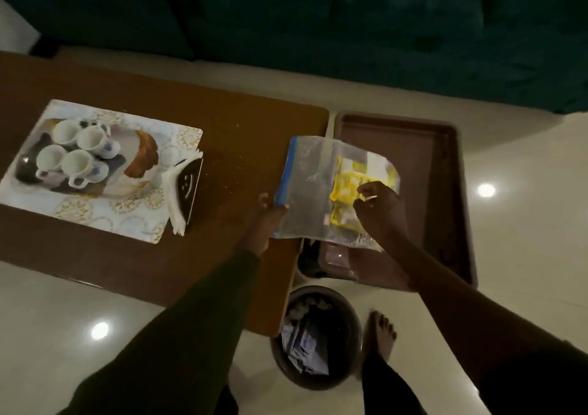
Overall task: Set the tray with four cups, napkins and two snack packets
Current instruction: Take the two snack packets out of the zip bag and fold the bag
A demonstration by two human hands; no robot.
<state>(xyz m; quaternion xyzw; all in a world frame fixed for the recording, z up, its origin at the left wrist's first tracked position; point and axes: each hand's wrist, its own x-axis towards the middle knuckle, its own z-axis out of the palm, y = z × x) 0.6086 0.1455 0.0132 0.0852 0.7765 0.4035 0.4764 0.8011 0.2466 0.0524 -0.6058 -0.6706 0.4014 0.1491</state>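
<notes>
Dark long sleeve covers the left arm; right forearm and foot are bare.

Glossy pale tiled floor reflecting ceiling lights, brown wooden table, dark green sofa

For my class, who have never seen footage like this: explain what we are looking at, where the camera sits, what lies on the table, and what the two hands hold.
There is no machine here. One camera worn on a person's head looks down at their two bare hands. On the brown table lies a patterned tray with four white cups grouped on it, and a holder of white napkins at its right edge. The left hand grips the blue-edged end of a clear plastic bag; the right hand pinches its other end, where yellow snack packets show inside. Under the bag is an empty brown tub; a bin stands on the floor.
</notes>
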